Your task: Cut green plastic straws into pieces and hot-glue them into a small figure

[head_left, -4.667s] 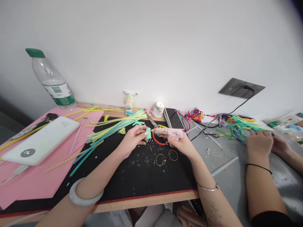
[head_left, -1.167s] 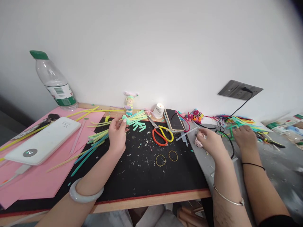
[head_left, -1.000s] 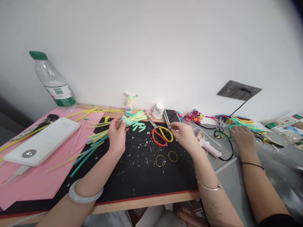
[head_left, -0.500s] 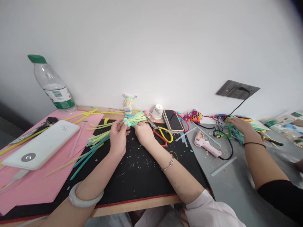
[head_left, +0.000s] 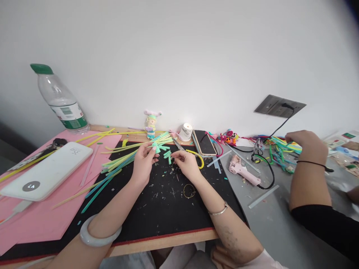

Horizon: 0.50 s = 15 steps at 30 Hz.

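Observation:
A mint-green fuzzy pipe-cleaner piece (head_left: 156, 148) is pinched between the thumb and fingers of my left hand (head_left: 142, 162). To its right, several short mint-green pipe-cleaner pieces (head_left: 167, 154) lie on the black mat (head_left: 165, 209). My right hand (head_left: 185, 163) hovers beside these with curled fingers, their tips slightly apart and nothing visible between them. Long yellow, green and blue pipe cleaners (head_left: 117, 164) spread out left of and behind my left hand. Scissors (head_left: 193, 152) with yellow and orange handles lie partly hidden behind my right hand.
A small pipe-cleaner doll (head_left: 150, 125), white cup (head_left: 186, 132) and phone (head_left: 204, 142) stand or lie along the wall. At left are a power bank (head_left: 47, 172) and bottle (head_left: 63, 102). A corded glue gun (head_left: 244, 172) lies right, near another person's arm (head_left: 310, 168).
My right hand has moved right, away from my left, uncovering short green pieces. My left hand shifted slightly right with its piece. The other person's hand has lifted off the pipe-cleaner pile.

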Each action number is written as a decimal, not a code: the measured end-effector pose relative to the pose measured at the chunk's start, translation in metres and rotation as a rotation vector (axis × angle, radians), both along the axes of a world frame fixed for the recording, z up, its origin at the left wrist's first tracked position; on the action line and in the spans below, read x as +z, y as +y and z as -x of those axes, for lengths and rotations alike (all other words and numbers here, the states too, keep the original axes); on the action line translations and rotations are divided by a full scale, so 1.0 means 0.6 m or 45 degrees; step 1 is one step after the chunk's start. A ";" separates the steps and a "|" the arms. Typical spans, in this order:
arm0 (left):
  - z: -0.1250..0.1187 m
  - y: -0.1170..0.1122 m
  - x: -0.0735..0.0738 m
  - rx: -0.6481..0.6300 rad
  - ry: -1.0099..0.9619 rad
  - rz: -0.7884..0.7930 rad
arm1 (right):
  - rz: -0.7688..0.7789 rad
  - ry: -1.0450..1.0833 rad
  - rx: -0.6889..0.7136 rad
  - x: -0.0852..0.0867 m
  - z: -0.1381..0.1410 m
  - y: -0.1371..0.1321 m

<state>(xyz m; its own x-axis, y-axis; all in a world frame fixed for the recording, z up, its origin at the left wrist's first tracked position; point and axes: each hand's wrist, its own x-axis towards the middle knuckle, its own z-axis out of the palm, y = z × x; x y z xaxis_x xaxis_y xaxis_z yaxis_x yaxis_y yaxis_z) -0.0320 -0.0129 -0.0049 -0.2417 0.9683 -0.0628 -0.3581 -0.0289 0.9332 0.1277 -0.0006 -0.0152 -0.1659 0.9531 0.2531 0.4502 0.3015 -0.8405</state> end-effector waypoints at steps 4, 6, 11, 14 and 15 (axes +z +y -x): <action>-0.001 -0.001 0.000 -0.004 0.025 -0.005 | -0.200 -0.309 -0.022 0.010 -0.003 -0.015; 0.000 -0.001 0.000 -0.007 0.033 -0.005 | -0.290 -0.452 -0.021 0.014 0.004 -0.019; -0.001 -0.003 -0.002 -0.050 0.051 -0.007 | -0.320 -0.667 0.012 0.008 0.019 -0.019; -0.001 -0.004 -0.002 -0.083 0.064 -0.001 | -0.302 -0.632 0.023 0.005 0.017 -0.015; -0.001 -0.004 -0.002 -0.096 0.068 0.004 | -0.299 -0.589 0.020 0.006 0.014 -0.014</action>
